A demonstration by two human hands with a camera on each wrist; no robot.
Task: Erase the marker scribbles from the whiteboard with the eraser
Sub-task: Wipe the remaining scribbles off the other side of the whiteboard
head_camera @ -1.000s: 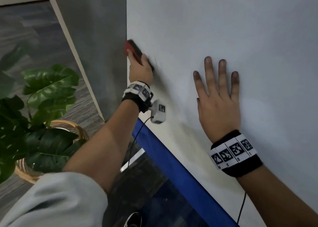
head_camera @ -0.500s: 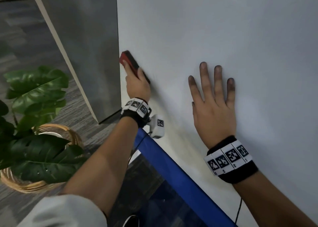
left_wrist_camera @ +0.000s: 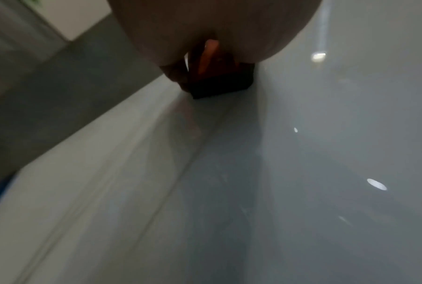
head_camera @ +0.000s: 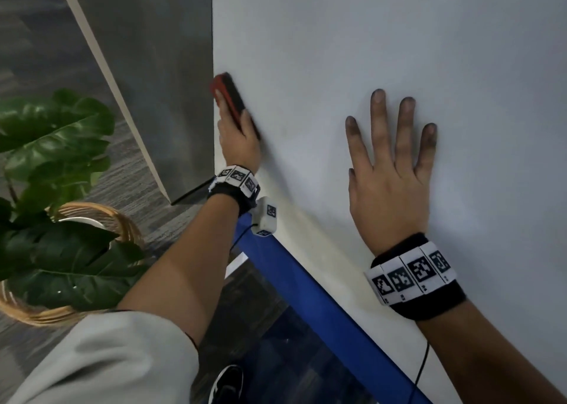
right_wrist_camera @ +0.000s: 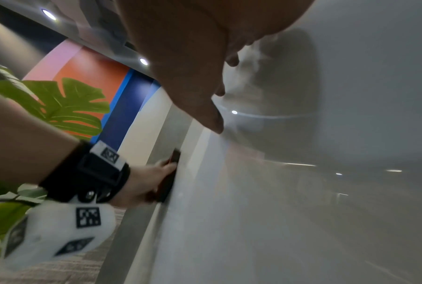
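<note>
The whiteboard [head_camera: 383, 51] fills the right of the head view; no marker scribbles show on it. At its left edge my left hand [head_camera: 237, 141] grips a red eraser [head_camera: 228, 97] with a black felt pad and presses it against the board. The left wrist view shows the eraser [left_wrist_camera: 219, 80] under my palm, its felt on the whiteboard [left_wrist_camera: 302, 173]. My right hand [head_camera: 389, 170] lies flat on the board to the right, fingers spread and straight, fingertips smudged dark. In the right wrist view my right hand [right_wrist_camera: 200, 80] touches the whiteboard [right_wrist_camera: 326, 211] above my left hand [right_wrist_camera: 146, 182] and the eraser [right_wrist_camera: 172, 167].
A grey wall panel [head_camera: 147, 66] stands just left of the board's edge. A blue rail [head_camera: 310, 287] runs along the board's bottom edge. A leafy plant [head_camera: 58, 158] in a wicker basket [head_camera: 92, 216] sits on the carpet at the left. My shoe [head_camera: 227, 383] is below.
My left hand has slid the eraser down the board's left edge and a little back up. The right hand has stayed flat on the board.
</note>
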